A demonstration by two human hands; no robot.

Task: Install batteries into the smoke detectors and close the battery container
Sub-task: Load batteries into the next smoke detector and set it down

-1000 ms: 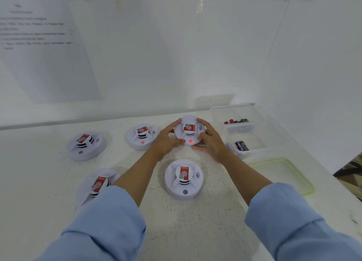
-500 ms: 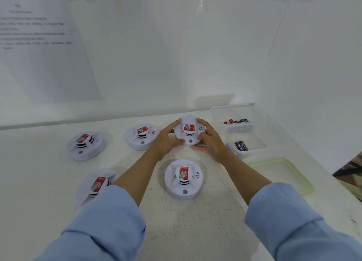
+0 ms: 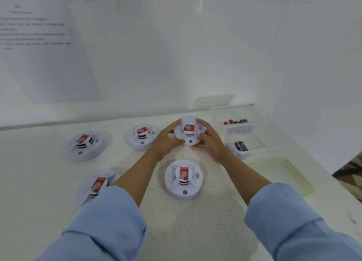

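Little has moved since a second ago: both hands hold position, but the red indicator on the far smoke detector (image 3: pixel 189 128) has gone dark, suggesting its battery is seated. Left hand (image 3: pixel 166 141) and right hand (image 3: pixel 212 143) keep a curled grip on its rim, on the white table (image 3: pixel 195 221) beside the open battery container (image 3: pixel 238 128); white walls enclose the table.

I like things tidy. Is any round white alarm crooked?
Yes. The near-left smoke detector looks tilted, leaning on an offset white disc, while the near-middle detector lies flat. The left sleeve hides part of it.
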